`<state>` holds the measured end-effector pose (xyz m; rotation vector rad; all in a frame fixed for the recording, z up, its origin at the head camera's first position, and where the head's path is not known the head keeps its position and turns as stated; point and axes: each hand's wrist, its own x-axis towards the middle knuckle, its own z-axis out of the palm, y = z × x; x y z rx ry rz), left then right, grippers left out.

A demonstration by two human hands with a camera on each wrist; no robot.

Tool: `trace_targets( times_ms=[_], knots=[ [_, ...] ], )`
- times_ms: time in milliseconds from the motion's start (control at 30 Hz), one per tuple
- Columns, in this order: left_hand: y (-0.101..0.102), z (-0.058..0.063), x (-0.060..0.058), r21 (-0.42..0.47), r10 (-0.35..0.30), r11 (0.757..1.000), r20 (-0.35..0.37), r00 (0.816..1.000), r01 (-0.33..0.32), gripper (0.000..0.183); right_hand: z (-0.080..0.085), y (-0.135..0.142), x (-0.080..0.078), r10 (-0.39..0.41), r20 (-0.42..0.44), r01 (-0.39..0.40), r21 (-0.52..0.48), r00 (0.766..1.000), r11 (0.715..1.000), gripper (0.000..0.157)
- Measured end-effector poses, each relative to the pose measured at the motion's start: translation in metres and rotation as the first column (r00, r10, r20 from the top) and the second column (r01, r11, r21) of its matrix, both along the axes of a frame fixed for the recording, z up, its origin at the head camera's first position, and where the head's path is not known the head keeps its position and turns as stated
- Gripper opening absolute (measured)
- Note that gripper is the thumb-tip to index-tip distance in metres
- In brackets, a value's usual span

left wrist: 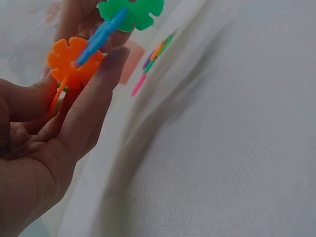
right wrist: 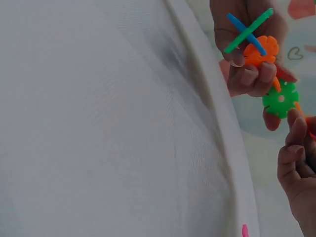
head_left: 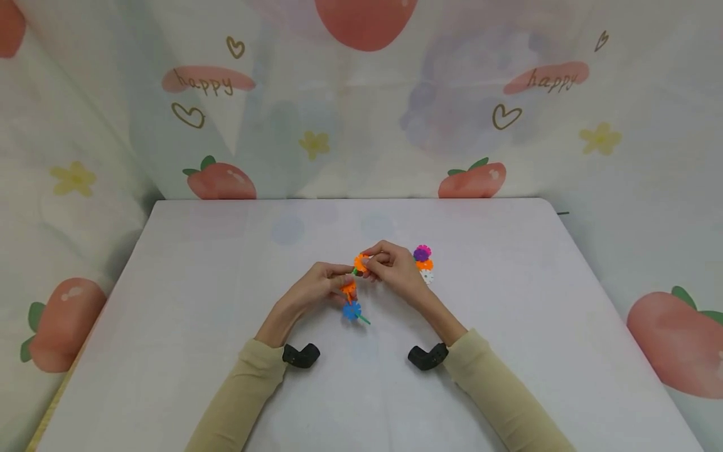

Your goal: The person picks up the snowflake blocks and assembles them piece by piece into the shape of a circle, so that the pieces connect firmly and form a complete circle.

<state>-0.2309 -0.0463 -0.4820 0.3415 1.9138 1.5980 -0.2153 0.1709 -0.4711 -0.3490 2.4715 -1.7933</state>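
Observation:
Both hands meet near the middle of the table over a chain of slotted plastic snowflake discs. My left hand (head_left: 313, 289) pinches an orange disc (left wrist: 69, 61) of the chain between thumb and fingers. From that disc stick out a blue disc (head_left: 352, 311) and, at the end, a green disc (left wrist: 140, 14) seen edge-on in the head view. Farther up, another green disc (right wrist: 280, 100) sits between the two hands. My right hand (head_left: 400, 270) pinches a second orange disc (head_left: 359, 262), right at that green one. Fingers cover part of both orange discs.
Just right of my right hand lies a small group of loose discs: purple (head_left: 421, 254), orange (head_left: 425, 265), white (head_left: 427, 277) and pink (head_left: 425, 248). The white-covered table (head_left: 169, 314) meets a fruit-printed cloth (head_left: 361, 157) at the back. Black wrist cameras (head_left: 302, 356) sit at both cuffs.

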Motion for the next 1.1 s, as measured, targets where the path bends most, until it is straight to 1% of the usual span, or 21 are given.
trace_targets(
  times_ms=[133,200,300,400,533,700,800,900,1033,1100],
  knots=[
    [-0.0012,-0.0027,-0.0006,0.029,-0.024,0.999,0.009,1.0,0.024,0.04,0.0013,-0.0022,-0.0009,0.013,-0.049,-0.01,0.059,0.999,0.998,0.013],
    [-0.0019,-0.003,-0.0007,0.06,-0.034,0.998,0.02,0.999,0.033,0.037,0.0026,-0.0029,-0.0018,0.01,-0.056,-0.007,0.062,0.998,0.998,0.013],
    [-0.0035,-0.0019,-0.0012,0.111,-0.043,0.993,0.036,0.998,0.038,0.035,0.0017,-0.0016,-0.0037,-0.033,-0.031,0.034,0.037,0.999,0.999,0.014],
    [-0.0059,-0.0004,-0.002,0.126,-0.037,0.992,0.051,0.998,0.03,0.036,0.0009,0.0004,-0.0039,-0.057,0.014,0.057,0.002,0.998,0.998,0.017],
    [-0.0084,-0.0001,-0.0031,0.113,-0.034,0.993,0.052,0.998,0.028,0.037,-0.0007,0.0008,-0.0035,-0.044,0.07,0.046,-0.026,0.997,0.999,0.019],
    [-0.0066,-0.0004,-0.0037,0.104,-0.048,0.994,0.047,0.998,0.043,0.039,-0.0023,-0.0008,-0.0037,-0.017,0.107,0.021,-0.038,0.994,0.999,0.019],
    [-0.0061,-0.001,-0.0038,0.097,-0.052,0.994,0.043,0.998,0.047,0.039,-0.0022,0.0014,-0.005,0.015,0.143,-0.009,-0.047,0.99,0.999,0.02],
    [-0.0053,-0.0003,-0.0028,0.065,-0.049,0.997,0.027,0.998,0.047,0.039,-0.0038,0.0042,-0.0067,0.046,0.167,-0.039,-0.049,0.985,0.998,0.02],
    [-0.0024,0.0017,-0.0007,0.017,-0.053,0.998,-0.013,0.999,0.053,0.038,-0.0067,0.0062,-0.0063,0.069,0.164,-0.064,-0.032,0.984,0.997,0.02],
    [-0.0005,0.0029,-0.0001,0.01,-0.053,0.999,-0.028,0.998,0.053,0.036,-0.0063,0.007,-0.0061,0.073,0.15,-0.071,-0.013,0.986,0.997,0.02]
  ],
)
